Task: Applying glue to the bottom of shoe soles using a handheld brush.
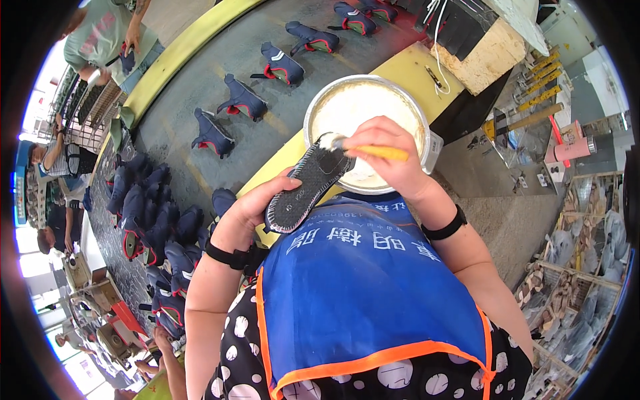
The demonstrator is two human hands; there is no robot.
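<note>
My left hand (261, 199) is closed around a dark shoe upper (303, 190), its black stitched bottom turned up. In my right hand (390, 155) is a brush (377, 152) with a yellow handle. White-coated bristles meet one end of the shoe bottom, at the end away from my left hand. Just beyond and partly under my right hand stands a round metal bowl (363, 79) holding a white, creamy substance (347, 110).
Navy shoe uppers with red trim (243, 99) stand in a row along the grey conveyor belt (193, 87). More uppers (143, 207) are heaped at the left. A wooden box (490, 57) sits beyond the bowl; wire racks (567, 287) are at the right. Other people work at the left.
</note>
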